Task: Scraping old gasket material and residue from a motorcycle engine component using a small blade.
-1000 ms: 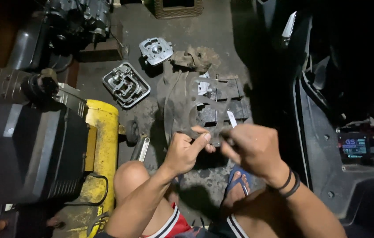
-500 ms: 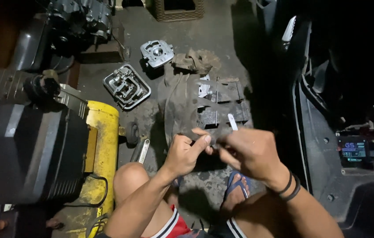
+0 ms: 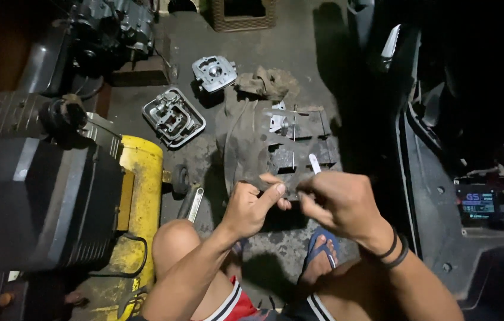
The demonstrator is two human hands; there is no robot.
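My left hand point(image 3: 252, 205) and my right hand point(image 3: 338, 205) are held close together above the floor, fingertips almost meeting. The left pinches a small dark part between thumb and forefinger; what the part is cannot be made out. My right hand grips a slim tool with a pale tip point(image 3: 314, 163) sticking up past the knuckles. Just beyond the hands lies a dirty cloth point(image 3: 243, 139) with a metal engine piece point(image 3: 299, 139) on it.
A cylinder head point(image 3: 214, 72) and an open metal cover point(image 3: 173, 117) lie on the concrete floor. A yellow compressor tank point(image 3: 139, 196) and black motor point(image 3: 32, 196) stand at left. A motorcycle body point(image 3: 442, 178) is on the right. A wrench point(image 3: 194, 202) lies by my knee.
My hands have stayed together over the same spot; the fingers shifted slightly around the small part and the tool's pale tip moved a little.
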